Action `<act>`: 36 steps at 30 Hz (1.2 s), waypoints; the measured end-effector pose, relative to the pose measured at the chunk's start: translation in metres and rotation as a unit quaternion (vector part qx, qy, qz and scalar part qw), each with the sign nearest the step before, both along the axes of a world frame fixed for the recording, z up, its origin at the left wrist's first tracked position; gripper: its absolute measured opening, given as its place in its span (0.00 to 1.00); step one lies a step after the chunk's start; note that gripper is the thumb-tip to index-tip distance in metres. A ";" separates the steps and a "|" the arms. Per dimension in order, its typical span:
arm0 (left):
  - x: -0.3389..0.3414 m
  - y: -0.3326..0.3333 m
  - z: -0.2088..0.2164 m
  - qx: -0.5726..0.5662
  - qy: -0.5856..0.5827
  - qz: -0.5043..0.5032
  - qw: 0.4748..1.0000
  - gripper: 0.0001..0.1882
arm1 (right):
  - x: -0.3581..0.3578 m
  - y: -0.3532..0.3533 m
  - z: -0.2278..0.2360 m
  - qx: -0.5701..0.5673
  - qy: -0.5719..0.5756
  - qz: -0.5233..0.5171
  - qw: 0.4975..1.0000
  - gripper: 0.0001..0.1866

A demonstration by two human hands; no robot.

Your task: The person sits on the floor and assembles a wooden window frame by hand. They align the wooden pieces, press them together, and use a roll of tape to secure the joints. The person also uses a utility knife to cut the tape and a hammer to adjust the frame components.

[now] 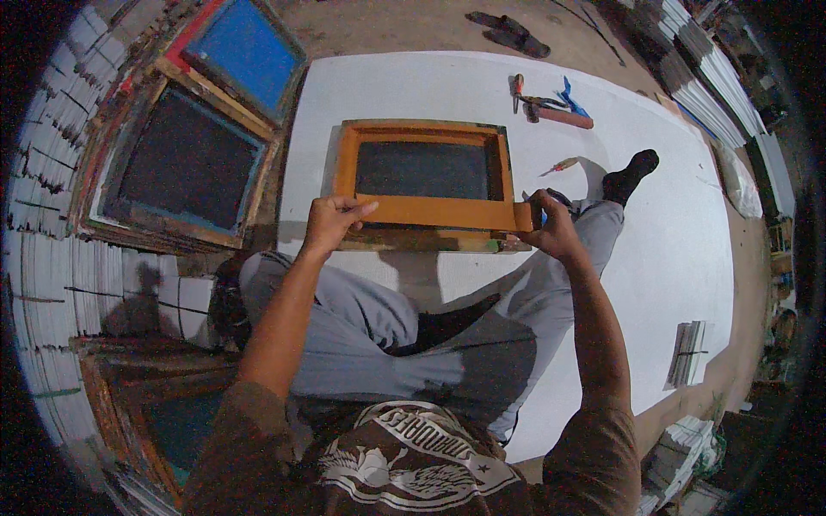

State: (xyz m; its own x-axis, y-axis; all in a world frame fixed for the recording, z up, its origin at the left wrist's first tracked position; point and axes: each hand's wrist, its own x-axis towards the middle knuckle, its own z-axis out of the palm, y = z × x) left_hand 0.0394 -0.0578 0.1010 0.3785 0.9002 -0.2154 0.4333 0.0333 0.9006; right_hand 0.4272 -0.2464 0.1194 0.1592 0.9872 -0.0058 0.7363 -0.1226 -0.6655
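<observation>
On the white sheet before me lies a wooden screen frame (506,138) with dark mesh (423,168), its inner borders covered in brown tape. A strip of brown packing tape (443,211) is stretched level over the frame's near side. My left hand (327,225) pinches the strip's left end between thumb and fingers. At the right end, my right hand (555,230) grips the tape roll, which its fingers partly hide. Whether the strip touches the frame I cannot tell.
A small screwdriver (564,165) lies right of the frame. Farther off are a red-handled tool (518,93), a blue tool (575,98) and a reddish-brown bar (564,117). More screen frames (185,163) lean at the left, beside stacked white sheets (43,202). Dark slippers (509,36) lie beyond.
</observation>
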 end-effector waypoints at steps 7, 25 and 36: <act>-0.005 0.003 -0.003 -0.014 -0.022 0.007 1.000 0.18 | 0.000 -0.001 -0.009 0.069 0.035 0.060 0.995 0.27; -0.037 0.027 -0.013 -0.103 -0.099 -0.002 0.990 0.17 | 0.024 -0.023 -0.021 0.031 0.148 -0.075 0.986 0.36; -0.044 0.038 -0.028 -0.124 -0.098 0.020 0.987 0.15 | 0.044 -0.032 -0.018 0.054 -0.028 -0.021 0.998 0.34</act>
